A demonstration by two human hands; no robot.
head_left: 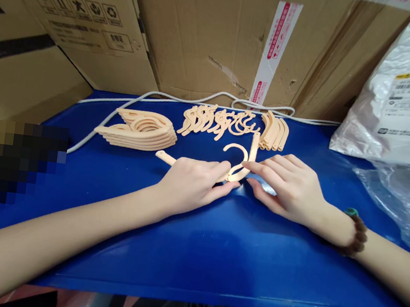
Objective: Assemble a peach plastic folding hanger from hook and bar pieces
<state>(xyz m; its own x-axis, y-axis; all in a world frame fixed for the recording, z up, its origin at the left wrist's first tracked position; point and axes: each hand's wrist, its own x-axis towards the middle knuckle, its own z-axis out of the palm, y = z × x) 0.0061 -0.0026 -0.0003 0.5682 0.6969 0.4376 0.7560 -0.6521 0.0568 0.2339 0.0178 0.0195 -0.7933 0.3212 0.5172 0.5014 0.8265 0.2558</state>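
The left hand (pixel 191 184) is closed in a pinch on the lower end of a peach plastic hook (pixel 245 154) lying on the blue surface (pixel 193 251). The right hand (pixel 290 191), fingers long but narrowed, nips the same hook from its other side. Both pinches probably want to sit close to the hook's bend, with the piece kept flat, so it cannot twist. Behind the hook stand shut cardboard boxes (pixel 212 35) and to its right a sealed plastic bag (pixel 402 98); their contents are hidden.
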